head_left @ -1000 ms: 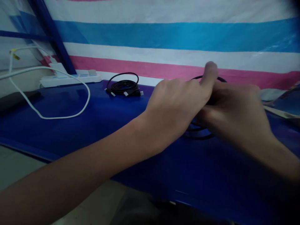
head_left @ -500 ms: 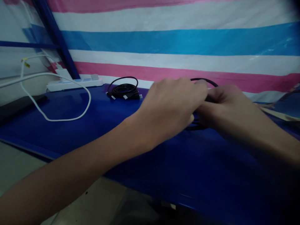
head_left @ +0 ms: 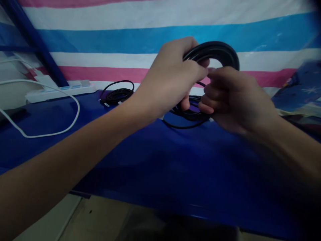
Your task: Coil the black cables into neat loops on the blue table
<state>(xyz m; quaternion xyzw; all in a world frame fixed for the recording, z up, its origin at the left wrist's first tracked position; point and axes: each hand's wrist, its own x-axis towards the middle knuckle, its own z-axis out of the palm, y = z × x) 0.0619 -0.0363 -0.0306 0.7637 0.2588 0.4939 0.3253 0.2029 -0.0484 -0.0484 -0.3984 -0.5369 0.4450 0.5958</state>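
A thick coil of black cable (head_left: 218,48) is raised above the blue tabletop (head_left: 155,160), arching over both hands. My left hand (head_left: 173,75) grips the coil's left side, fingers curled round it. Close against it, my right hand (head_left: 233,90) is closed with thumb and forefinger pinched at the lower part of the coil; its other fingers are folded in. The exact point of the pinch is partly hidden. Beneath the hands, a second coiled black cable (head_left: 185,115) lies on the table, partly covered by fingers. Another black cable coil (head_left: 116,95) with light metal plugs rests farther left, behind my left forearm.
At the back left lies a white power strip (head_left: 62,92) with a white charger (head_left: 46,81) plugged in. A white cord (head_left: 77,110) loops over the table. Striped sheeting (head_left: 125,40) hangs behind, beside a blue frame post (head_left: 37,43). A dark flat object (head_left: 12,115) sits at left.
Both hands have risen from the table, bringing the black cable coil up into view. The coiled cable beneath them now shows. The camera view has shifted to the right.
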